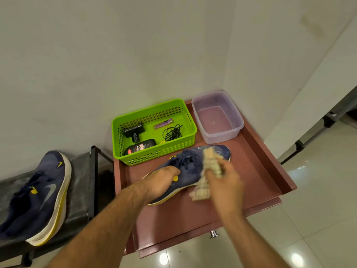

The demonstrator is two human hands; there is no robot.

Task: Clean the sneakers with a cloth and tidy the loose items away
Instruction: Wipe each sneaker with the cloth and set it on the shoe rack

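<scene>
A navy sneaker with a yellow-edged sole lies on the reddish-brown table. My left hand is tucked into its opening and holds it. My right hand grips a beige cloth against the sneaker's front part; the cloth is blurred. The second navy sneaker rests on its side on a dark shelf at the left. A green basket behind the sneaker holds a black brush, a dark polish bottle, a purple tube and a coiled black lace.
A clear plastic tub with water stands at the table's far right corner. White walls close in behind and to the right. Glossy tiled floor lies to the right and in front. A metal knob sticks out below the table's front.
</scene>
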